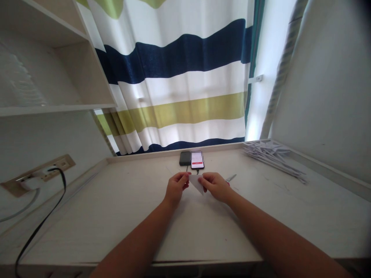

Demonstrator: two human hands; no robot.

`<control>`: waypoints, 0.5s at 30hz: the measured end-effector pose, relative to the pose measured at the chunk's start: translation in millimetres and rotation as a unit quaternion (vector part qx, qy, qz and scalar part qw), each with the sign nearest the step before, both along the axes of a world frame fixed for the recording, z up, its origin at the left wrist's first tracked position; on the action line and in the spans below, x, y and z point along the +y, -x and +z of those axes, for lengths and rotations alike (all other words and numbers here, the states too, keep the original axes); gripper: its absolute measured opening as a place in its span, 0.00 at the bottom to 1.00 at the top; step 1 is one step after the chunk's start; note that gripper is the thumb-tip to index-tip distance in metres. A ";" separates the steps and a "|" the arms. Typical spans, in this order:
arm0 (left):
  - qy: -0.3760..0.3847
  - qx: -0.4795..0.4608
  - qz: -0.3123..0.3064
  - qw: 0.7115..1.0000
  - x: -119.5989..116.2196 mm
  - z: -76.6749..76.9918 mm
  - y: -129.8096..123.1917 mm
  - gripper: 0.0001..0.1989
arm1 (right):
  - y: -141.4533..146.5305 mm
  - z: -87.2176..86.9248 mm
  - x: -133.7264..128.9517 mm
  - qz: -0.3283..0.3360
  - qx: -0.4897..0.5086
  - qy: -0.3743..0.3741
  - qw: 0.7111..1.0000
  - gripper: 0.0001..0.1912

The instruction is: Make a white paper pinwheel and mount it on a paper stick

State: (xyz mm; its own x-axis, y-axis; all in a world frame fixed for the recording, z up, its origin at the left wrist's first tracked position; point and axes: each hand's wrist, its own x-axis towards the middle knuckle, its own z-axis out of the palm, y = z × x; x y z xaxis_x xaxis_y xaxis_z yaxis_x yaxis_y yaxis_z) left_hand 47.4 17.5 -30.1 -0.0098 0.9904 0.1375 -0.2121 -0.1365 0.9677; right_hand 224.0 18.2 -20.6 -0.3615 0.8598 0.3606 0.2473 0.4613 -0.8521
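A pale desk (116,208) spread across the lower half of my feed, and behind it I had a curtain (179,87) striped in white, navy and olive green. A white shelf unit (68,73) stood out at the upper left. In the desk's far right corner lay a loose pile of paper pieces (269,154), some of them long and narrow. At the left I picked out a socket strip (67,160). Near the middle of the desk, the left hand (175,187) was nearly closed, thumb against curled fingers, and the right hand (216,186) was bent into a similar pinch. Just beyond them I could see a phone (197,159), screen lit with a red bar low on it, and a dark box (185,158) just beside its left edge. The white triangular paper (197,183) was between the two hands, gripped by both; I couldn't tell whether it touched the desk. Smallest were the scissors (231,178), blades showing past the right hand, which hid the rest.
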 end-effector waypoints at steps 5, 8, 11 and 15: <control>0.015 0.002 -0.027 1.000 -5.9 -2.9 -6.4 0.15 | -0.4 -0.1 0.8 -0.005 -0.012 -0.002 1.000 0.16; 0.008 0.004 -0.015 1.000 -5.6 -4.2 -6.7 0.13 | 1.0 0.3 -0.8 0.002 -0.023 0.004 1.000 0.16; 0.001 0.005 -0.011 1.000 -5.4 -4.1 -5.2 0.12 | 2.8 -0.6 -2.6 0.031 -0.044 0.023 0.998 0.16; 0.008 0.015 -0.034 0.999 -6.8 -4.3 -5.9 0.15 | 3.5 -0.7 -4.3 0.046 -0.070 0.035 0.996 0.17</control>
State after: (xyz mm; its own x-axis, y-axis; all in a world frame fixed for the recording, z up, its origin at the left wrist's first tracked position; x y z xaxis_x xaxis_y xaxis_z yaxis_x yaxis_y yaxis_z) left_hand 53.3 10.7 -34.4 0.0610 0.9907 0.1218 -0.1916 -0.1082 0.9755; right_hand 220.5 13.9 -21.3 -0.4821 0.8420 0.2420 0.3253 0.4285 -0.8430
